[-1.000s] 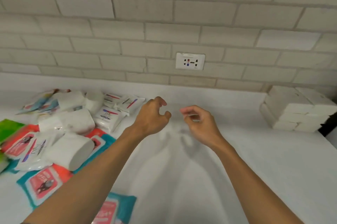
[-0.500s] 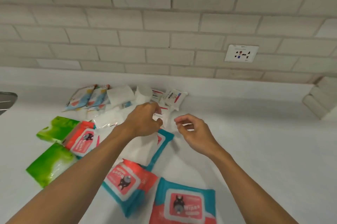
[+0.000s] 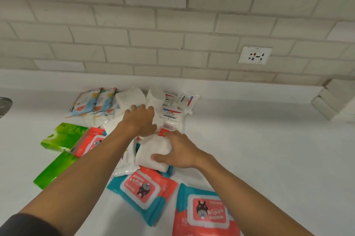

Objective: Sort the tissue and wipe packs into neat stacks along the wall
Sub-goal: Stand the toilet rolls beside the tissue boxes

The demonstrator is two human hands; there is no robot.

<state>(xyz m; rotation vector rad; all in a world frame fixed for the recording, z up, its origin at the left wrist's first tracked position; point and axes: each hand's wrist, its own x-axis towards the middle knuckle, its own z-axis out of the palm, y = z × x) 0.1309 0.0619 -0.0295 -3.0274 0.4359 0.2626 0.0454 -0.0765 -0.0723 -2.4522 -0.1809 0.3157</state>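
Observation:
A jumble of packs lies on the white counter (image 3: 269, 149) by the brick wall. My right hand (image 3: 182, 151) grips a plain white tissue pack (image 3: 151, 149) at its right end, thumb on the near side. My left hand (image 3: 139, 120) reaches over another white tissue pack (image 3: 159, 120), fingers curled on its far edge. Around them lie white Dove wipe packs (image 3: 172, 115), teal-and-red wipes packs (image 3: 144, 187) (image 3: 207, 212), two green packs (image 3: 63, 136) and blue patterned packs (image 3: 90, 101).
A stack of white tissue packs (image 3: 330, 101) stands against the wall at the far right. A wall socket (image 3: 254, 55) sits above the counter. A metal edge (image 3: 4, 105) shows at the far left. Bare counter stretches between the jumble and the stack.
The view swung left from the stack to the jumble. Both hands dropped from mid-air onto the packs, and the right hand took hold of a white tissue pack.

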